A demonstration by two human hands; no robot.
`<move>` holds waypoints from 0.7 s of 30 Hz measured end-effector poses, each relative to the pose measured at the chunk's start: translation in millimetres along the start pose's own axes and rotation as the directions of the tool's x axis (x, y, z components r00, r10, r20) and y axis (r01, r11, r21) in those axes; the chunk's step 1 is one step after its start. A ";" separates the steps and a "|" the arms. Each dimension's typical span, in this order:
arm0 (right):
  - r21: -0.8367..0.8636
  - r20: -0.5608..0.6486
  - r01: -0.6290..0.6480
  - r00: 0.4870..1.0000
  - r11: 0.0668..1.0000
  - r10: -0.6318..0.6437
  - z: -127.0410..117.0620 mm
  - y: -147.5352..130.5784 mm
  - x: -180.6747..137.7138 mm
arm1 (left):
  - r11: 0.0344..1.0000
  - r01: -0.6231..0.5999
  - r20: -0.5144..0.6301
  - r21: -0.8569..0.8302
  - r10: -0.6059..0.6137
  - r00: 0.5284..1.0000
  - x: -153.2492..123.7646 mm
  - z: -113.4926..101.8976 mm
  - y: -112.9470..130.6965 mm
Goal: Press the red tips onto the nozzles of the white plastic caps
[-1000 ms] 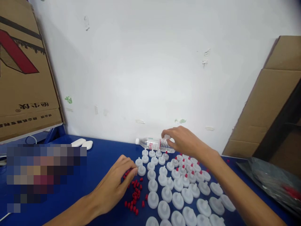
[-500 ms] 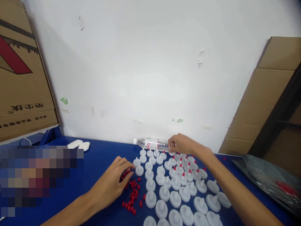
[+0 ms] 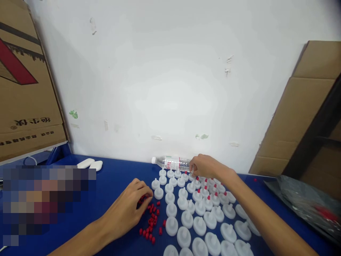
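Observation:
My left hand (image 3: pixel 130 204) is curled over a pile of small red caps (image 3: pixel 151 221), thumb and index finger close together. Red shows between those fingers, but whether a cap is gripped is hidden. At the far side, my right hand (image 3: pixel 207 166) pinches at the stem of a white round disc (image 3: pixel 191 176), next to a clear plastic bottle (image 3: pixel 172 163) lying against the wall. Its fingertips hide what lies between them. White discs with upright stems (image 3: pixel 187 219) stand in rows between and below my hands. Several at the right carry red caps on their stems (image 3: pixel 208 198).
The blue table (image 3: pixel 114 177) meets a white wall. Two white oval items (image 3: pixel 96 165) lie at the back left. Cardboard boxes stand at the left (image 3: pixel 29 103) and right (image 3: pixel 282 121). A grey plastic bag (image 3: pixel 301 202) with something red lies at the right. A blurred patch covers the left side.
My right hand has shifted slightly left and down, onto a disc's stem near the bottle. The left hand stays over the red caps, its thumb and finger about as before.

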State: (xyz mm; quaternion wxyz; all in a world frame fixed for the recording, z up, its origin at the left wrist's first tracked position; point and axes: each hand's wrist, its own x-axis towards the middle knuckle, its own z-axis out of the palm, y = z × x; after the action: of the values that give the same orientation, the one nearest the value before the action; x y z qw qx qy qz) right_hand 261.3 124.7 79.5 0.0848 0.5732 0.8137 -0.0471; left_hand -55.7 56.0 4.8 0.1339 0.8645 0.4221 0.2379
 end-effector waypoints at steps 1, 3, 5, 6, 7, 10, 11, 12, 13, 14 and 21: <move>0.002 -0.010 0.006 1.000 1.000 -0.006 -1.5 0.5 -0.5 | 1.000 -0.001 0.001 0.003 0.001 1.000 0.0 0.1 0.6; 0.007 -0.029 0.027 0.999 1.000 -0.027 -3.0 0.0 -0.4 | 1.000 0.001 0.002 0.006 -0.001 1.000 0.0 0.0 1.9; 0.014 -0.038 0.052 0.998 0.999 -0.051 -1.3 -2.9 1.8 | 1.000 0.008 -0.005 0.005 -0.008 1.000 -0.2 -0.6 3.2; 0.020 -0.039 0.063 0.997 0.998 -0.062 0.8 -5.1 3.6 | 1.000 0.011 -0.013 0.002 -0.011 1.000 -0.3 -1.2 3.7; 0.027 -0.040 0.071 0.997 0.997 -0.070 3.3 -7.2 5.7 | 1.000 0.012 -0.024 -0.003 -0.012 1.000 -0.4 -2.0 4.3; 0.057 -0.065 0.088 0.994 0.995 -0.084 9.8 -11.5 10.1 | 1.000 0.001 -0.080 -0.012 -0.002 0.997 -0.1 -5.2 5.7; 0.069 -0.085 0.092 0.993 0.993 -0.086 10.4 -11.7 10.1 | 1.000 -0.004 -0.101 -0.015 0.002 0.995 0.2 -6.4 6.3; 0.082 -0.111 0.095 0.990 0.992 -0.085 9.8 -11.5 9.0 | 1.000 -0.009 -0.121 -0.019 0.006 0.993 0.5 -7.7 6.9; 0.095 -0.144 0.098 0.986 0.991 -0.083 8.0 -11.0 7.0 | 1.000 -0.015 -0.139 -0.026 0.011 0.990 0.7 -8.9 7.7; 0.110 -0.185 0.100 0.980 0.989 -0.078 5.1 -10.8 4.1 | 0.999 -0.023 -0.158 -0.035 0.017 0.987 0.8 -10.1 8.5; 0.154 -0.452 0.240 0.880 0.959 -0.148 -19.9 -50.6 -22.6 | 0.996 -0.078 -0.231 -0.040 0.067 0.971 -6.4 -11.7 15.6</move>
State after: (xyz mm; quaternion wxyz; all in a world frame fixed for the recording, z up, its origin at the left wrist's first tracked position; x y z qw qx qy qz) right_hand 219.5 90.1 102.3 -0.1642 0.4900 0.8561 -0.0096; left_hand -54.8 41.7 19.6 0.0965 0.8424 0.3970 0.3512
